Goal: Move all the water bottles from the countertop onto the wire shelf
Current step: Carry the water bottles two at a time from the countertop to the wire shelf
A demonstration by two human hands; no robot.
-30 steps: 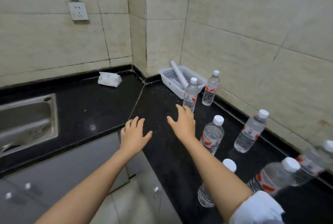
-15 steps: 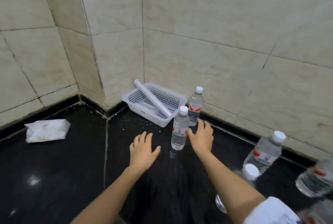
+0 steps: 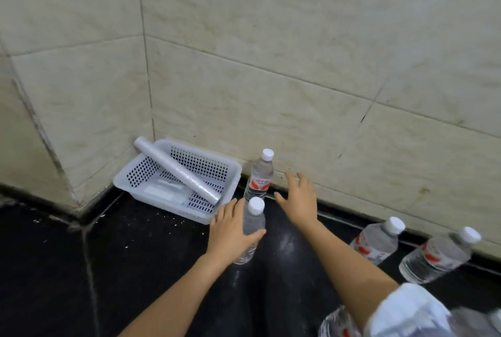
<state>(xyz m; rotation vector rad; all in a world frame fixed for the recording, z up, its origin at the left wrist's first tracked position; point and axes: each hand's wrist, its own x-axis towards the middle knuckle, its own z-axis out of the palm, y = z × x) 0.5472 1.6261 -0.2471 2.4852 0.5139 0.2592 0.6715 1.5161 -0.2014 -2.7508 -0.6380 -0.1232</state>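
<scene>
The left grip (image 3: 230, 233) is wrapped round the nearest water bottle (image 3: 253, 221), with the thumb curled across its front and the fingers behind it. This bottle stands upright on the table (image 3: 135, 269), its white cap showing above the hand. The right grip (image 3: 299, 198) is spread and holds nothing, palm down with straight fingers, just beside the 2nd bottle (image 3: 260, 174). Whether a fingertip touches that bottle cannot be told. The 2nd bottle stands upright at the foot of the wall (image 3: 298, 79), its red-and-white label facing out, just right of the basket (image 3: 162, 202).

Farther right, the 3rd bottle (image 3: 376, 241) and the 4th bottle (image 3: 436, 255) stand near the wall, well apart from both hands. A 5th bottle (image 3: 336, 323) shows only as a blurred part at the bottom edge, beside the white sleeve (image 3: 406, 312). The blur in the bottom right corner is too smeared to count.

The table is black polished stone with a pale seam and scattered white specks. The wall is large beige tiles that meet in a corner. In that corner sits 1 white perforated basket. 1 roll of clear film (image 3: 176, 171) lies slantwise across it, and there is 1 flat white thing (image 3: 162, 190) on its floor.
</scene>
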